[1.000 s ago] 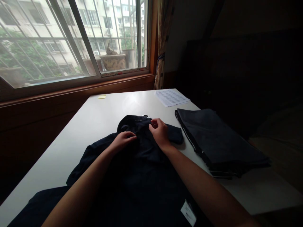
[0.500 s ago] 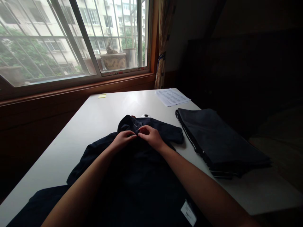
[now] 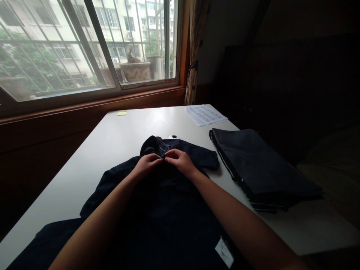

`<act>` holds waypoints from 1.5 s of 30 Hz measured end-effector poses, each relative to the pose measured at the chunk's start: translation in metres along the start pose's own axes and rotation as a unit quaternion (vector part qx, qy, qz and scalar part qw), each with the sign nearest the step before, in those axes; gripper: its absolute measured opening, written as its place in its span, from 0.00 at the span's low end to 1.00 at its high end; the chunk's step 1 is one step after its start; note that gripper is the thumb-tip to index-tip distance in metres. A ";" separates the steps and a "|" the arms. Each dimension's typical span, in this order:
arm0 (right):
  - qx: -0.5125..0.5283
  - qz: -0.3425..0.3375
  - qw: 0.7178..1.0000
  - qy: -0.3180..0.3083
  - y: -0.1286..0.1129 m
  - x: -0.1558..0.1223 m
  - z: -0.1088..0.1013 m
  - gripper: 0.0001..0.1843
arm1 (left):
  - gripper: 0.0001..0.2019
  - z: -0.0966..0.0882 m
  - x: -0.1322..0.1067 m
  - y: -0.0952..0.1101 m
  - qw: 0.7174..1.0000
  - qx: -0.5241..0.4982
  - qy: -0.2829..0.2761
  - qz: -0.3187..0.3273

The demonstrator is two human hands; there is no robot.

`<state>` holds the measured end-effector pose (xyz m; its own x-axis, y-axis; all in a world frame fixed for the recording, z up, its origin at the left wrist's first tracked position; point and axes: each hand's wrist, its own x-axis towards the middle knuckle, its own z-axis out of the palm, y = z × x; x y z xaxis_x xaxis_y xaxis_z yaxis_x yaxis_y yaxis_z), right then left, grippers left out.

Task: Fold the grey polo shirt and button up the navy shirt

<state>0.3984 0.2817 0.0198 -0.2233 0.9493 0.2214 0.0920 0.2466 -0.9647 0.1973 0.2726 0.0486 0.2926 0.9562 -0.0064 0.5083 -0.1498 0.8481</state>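
Navy was pretty much the whole scene. Two hands, fingertips meeting: the left hand (image 3: 146,165) and right hand (image 3: 180,161) each pinched a bit of the one dark navy cloth garment (image 3: 168,213) close to its collar end, fingers curled in rather than spread. So the garment lay right under and around the hands, spread on the white flat table (image 3: 112,142), running back toward the person and cut off by the bottom edge. Whatever sat between the fingertips was too small and dark to make out.

One white rectangular tag (image 3: 224,252) showed low on the cloth, print unreadable. One small round white-and-black object (image 3: 173,137) peeked out just past the collar, partly hidden, and I couldn't tell what it was.

Off to the right, apart from the hands, sat one stack of folded dark cloth pieces (image 3: 261,168); I couldn't count the layers. Further out were one printed white paper sheet (image 3: 206,114) and one yellow sticky note (image 3: 122,113) at the table's far edge. Outside the barred glass window (image 3: 84,48) stood one patterned plant pot (image 3: 135,71). The room's right side was too dark to read.
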 end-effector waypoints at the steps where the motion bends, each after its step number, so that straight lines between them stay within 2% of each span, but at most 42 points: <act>1: -0.006 -0.002 1.000 0.002 -0.001 -0.001 0.000 0.12 | 0.22 0.000 0.000 0.000 1.000 -0.003 0.001 -0.001; 8: 0.048 0.021 0.999 -0.013 0.001 -0.002 0.002 0.12 | 0.21 0.001 0.002 -0.005 1.000 0.009 -0.001 0.008; 20: -0.053 -0.038 0.998 -0.015 -0.001 -0.004 0.006 0.09 | 0.19 -0.003 0.002 -0.008 0.999 -0.004 -0.038 0.026; 31: -0.172 -0.121 0.978 -0.008 -0.004 -0.005 0.005 0.04 | 0.19 -0.001 0.002 -0.008 1.000 -0.003 -0.022 0.010; 40: -0.230 -0.150 0.961 -0.016 -0.010 -0.010 0.008 0.06 | 0.20 -0.006 0.001 -0.006 0.999 -0.012 -0.051 0.007; 45: -0.208 -0.145 0.967 -0.035 -0.009 -0.007 0.005 0.06 | 0.19 -0.003 0.001 -0.008 0.999 -0.005 -0.033 0.000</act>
<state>0.3942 0.2720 0.0264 -0.3624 0.8167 0.4490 0.3950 0.5709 -0.7197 0.1908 0.2760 0.0435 0.3461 0.9373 -0.0413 0.5000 -0.1470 0.8535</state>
